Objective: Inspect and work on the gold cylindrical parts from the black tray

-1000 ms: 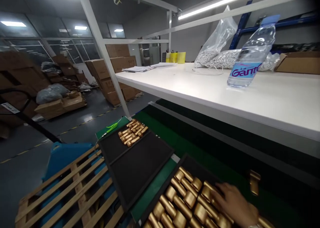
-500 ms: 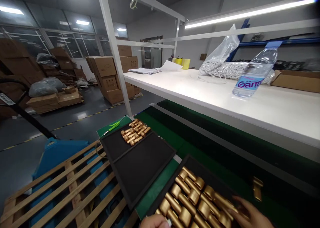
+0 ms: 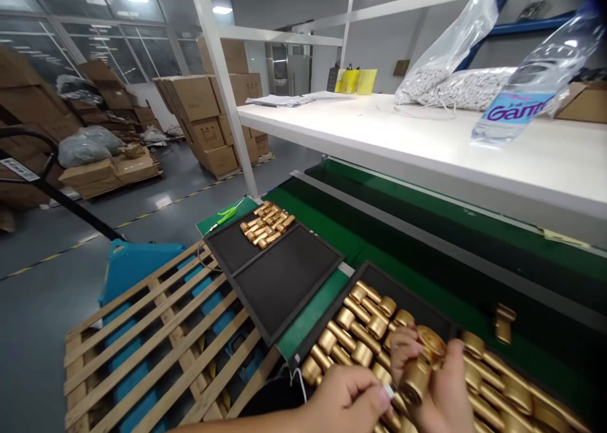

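Observation:
My right hand (image 3: 441, 382) is shut on a gold metal cylinder (image 3: 418, 370), held upright above a black tray (image 3: 403, 298). That tray is packed with several similar gold cylinders (image 3: 360, 338) lying on their sides. My left hand (image 3: 344, 398) is close beside it, pinching a small white-and-silver piece (image 3: 389, 392) at the fingertips. The piece is too small to identify. A lone gold fitting (image 3: 505, 322) lies on the green belt to the right, apart from both hands.
A second black tray (image 3: 284, 280) holds a small pile of gold parts (image 3: 265, 224) in its far compartment. Both trays rest on a green conveyor belt (image 3: 327, 231), under a white shelf (image 3: 379, 129). A wooden pallet (image 3: 161, 332) sits to the left of the belt, beside stacked cartons (image 3: 203, 129).
My left hand has come in from the bottom edge to join my right. My right hand has lifted a gold cylinder out of the tray. The view has shifted slightly.

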Demonstrator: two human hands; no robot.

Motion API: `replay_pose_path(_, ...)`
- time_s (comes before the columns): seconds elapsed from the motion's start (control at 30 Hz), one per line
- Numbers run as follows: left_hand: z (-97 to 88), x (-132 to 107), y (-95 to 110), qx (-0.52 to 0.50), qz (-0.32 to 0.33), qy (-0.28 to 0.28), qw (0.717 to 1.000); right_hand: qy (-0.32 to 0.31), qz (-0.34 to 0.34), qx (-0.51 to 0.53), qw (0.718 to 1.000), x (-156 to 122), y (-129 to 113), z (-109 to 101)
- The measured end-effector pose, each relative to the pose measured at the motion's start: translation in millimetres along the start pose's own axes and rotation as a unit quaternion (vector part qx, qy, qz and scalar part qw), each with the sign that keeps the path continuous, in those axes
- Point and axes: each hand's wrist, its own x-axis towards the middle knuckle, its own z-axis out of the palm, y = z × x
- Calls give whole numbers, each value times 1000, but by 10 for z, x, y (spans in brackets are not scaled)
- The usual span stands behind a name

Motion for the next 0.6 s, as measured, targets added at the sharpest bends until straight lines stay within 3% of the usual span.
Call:
replay_pose_path(0.1,-23,-29,22,10,37,5,999,48,94,190,976,-58,69,171)
replay_pose_path(0.17,-41,-38,21,17,51,6,999,65,109,242,962,-77,114,218)
replay_pose_path(0.4,-70,-54,71,120,108,22,987,58,147,286,945,-93,190,258)
replay_pose_path(0.6,-59,-62,120,93,53,33,994,56,131,287,947,-103,192,333)
